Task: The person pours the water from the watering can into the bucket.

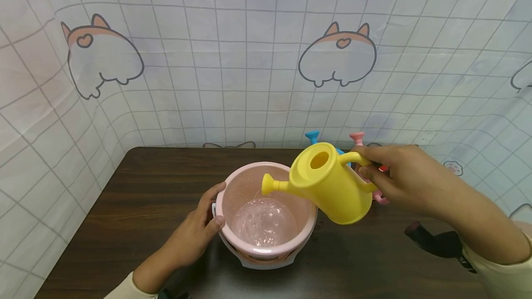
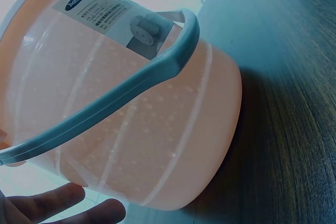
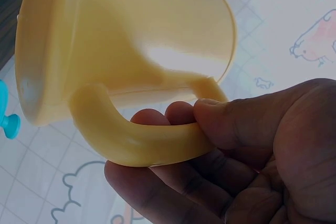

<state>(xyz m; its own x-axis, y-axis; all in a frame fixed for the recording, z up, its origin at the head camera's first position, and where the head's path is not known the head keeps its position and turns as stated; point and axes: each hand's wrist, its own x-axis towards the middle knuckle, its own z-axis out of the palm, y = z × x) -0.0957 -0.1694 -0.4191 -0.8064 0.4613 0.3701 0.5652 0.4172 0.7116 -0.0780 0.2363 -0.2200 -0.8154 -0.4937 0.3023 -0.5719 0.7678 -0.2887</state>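
A pink bucket [image 1: 306, 227] stands on the table, with rippling water [image 1: 266, 223] in its bottom. My left hand [image 1: 194, 234] holds the bucket's left rim, thumb and forefinger at the edge; in the left wrist view two fingers [image 2: 100, 212] stretch along the outer wall. The bucket's grey-blue carry handle [image 2: 121, 98] hangs against its side. My right hand [image 1: 401, 176] grips the handle [image 3: 152, 142] of a yellow watering can [image 1: 338, 195], thumb on one side and fingers round the other. The can tilts left, its spout rose [image 1: 269, 184] over the bucket's opening.
Behind the yellow can stand a blue spout rose [image 1: 312, 136] and a pink spout rose [image 1: 357, 138], their bodies mostly hidden. A dark wood table [image 1: 166, 174] bears everything. A white gridded cloth [image 1: 257, 59] with animal drawings hangs along the back and sides.
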